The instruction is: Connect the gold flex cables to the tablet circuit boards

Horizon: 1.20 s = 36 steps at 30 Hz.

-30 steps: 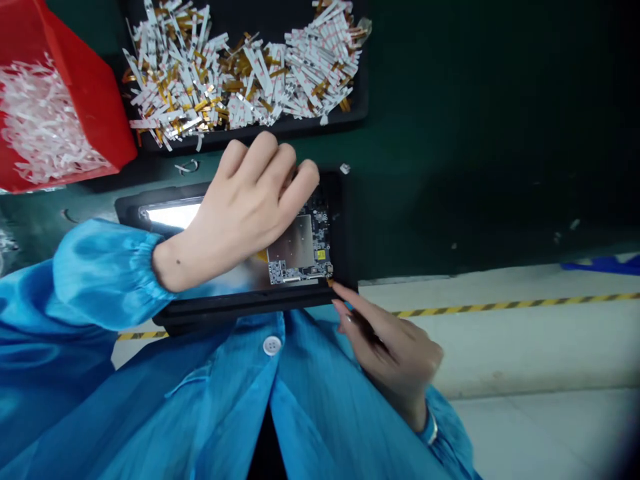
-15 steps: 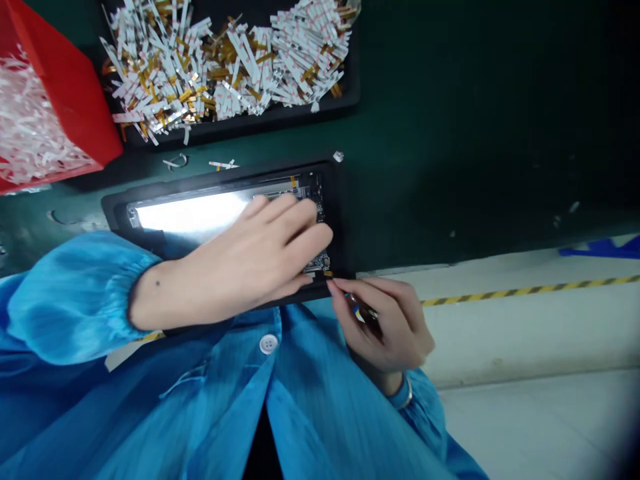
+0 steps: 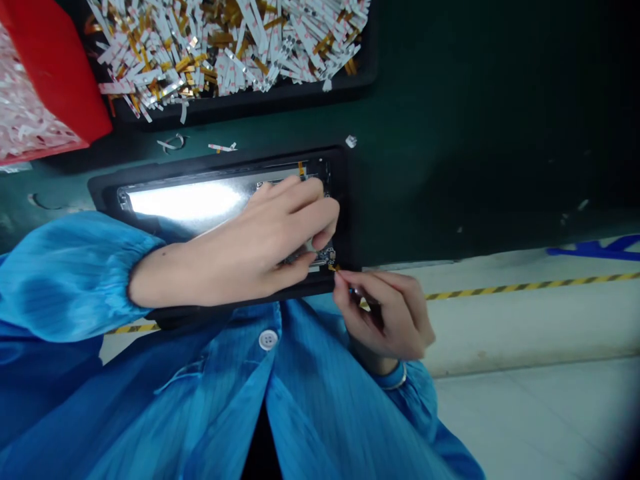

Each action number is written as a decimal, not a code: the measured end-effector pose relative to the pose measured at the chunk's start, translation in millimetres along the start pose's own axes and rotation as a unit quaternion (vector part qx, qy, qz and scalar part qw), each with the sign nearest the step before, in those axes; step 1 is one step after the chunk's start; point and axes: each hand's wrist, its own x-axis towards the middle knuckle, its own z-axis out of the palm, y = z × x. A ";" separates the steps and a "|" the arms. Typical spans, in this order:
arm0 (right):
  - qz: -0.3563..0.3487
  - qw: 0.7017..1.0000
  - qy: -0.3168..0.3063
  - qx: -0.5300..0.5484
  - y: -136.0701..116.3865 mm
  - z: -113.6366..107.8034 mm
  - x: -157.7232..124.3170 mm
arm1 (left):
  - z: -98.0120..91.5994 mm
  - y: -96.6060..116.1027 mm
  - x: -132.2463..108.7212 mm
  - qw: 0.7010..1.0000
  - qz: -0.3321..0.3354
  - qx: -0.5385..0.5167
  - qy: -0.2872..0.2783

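An opened flat device (image 3: 185,200) with a shiny metal surface and a circuit board at its right end lies in a black tray (image 3: 107,190). My left hand (image 3: 265,240) rests over the board, its fingers curled and partly hidden, so what they touch does not show. At the tray's lower right corner my right hand (image 3: 385,313) is closed, thumb and forefinger pinched at a small orange-brown flex strip (image 3: 333,267) by the board's corner. Something dark is partly visible inside the curled fingers of that hand.
A black bin (image 3: 320,93) of white and orange strips stands beyond the tray. At the far left is a red box (image 3: 65,73) with pale scraps. Loose strips (image 3: 223,147) and a small white piece (image 3: 351,141) lie on the green table (image 3: 450,147).
The view has shifted slightly, with bin and tray higher in the picture. My left hand's thumb and forefinger have bent closer together. The orange-brown strip now stands out more at my right fingertips.
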 end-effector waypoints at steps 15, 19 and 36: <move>-0.200 0.974 -0.105 -0.023 9.8 -10.9 23.3 | -4.9 -1.8 -5.0 0.999 -0.011 -0.042 0.012; -0.186 0.975 -0.117 -0.014 7.1 -10.7 26.8 | -6.2 -2.4 -4.4 0.999 -0.002 -0.041 0.012; -0.187 0.966 -0.178 -0.019 1.1 -15.5 35.6 | -7.4 -6.7 -4.6 0.999 0.008 -0.034 -0.009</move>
